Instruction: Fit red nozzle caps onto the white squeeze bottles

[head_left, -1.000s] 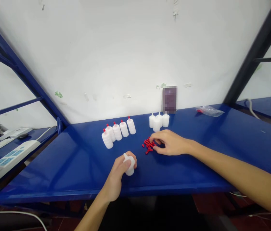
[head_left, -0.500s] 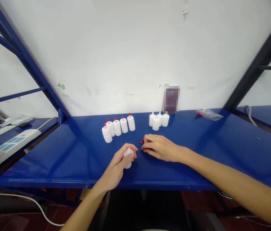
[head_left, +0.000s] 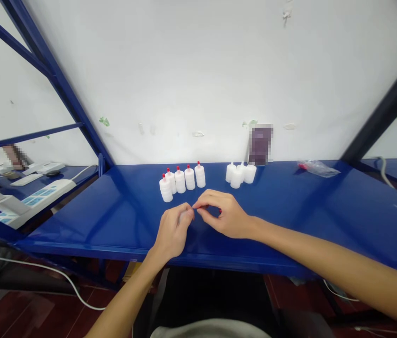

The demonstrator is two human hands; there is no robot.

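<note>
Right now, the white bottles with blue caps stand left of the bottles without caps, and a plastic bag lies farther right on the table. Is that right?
The colour is wrong: the head view shows red caps. The white bottles wearing them do stand left of the bottles without caps, with the plastic bag farther right.

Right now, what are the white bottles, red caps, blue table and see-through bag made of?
The white bottles look like plastic, smooth and milky, with moulded rings on some. The red caps are probably plastic too, evenly bright, but too small to be sure. The blue table may be painted metal or coated board: its top shines. The bag seems thin, clear plastic, crinkled and glinting.
</note>
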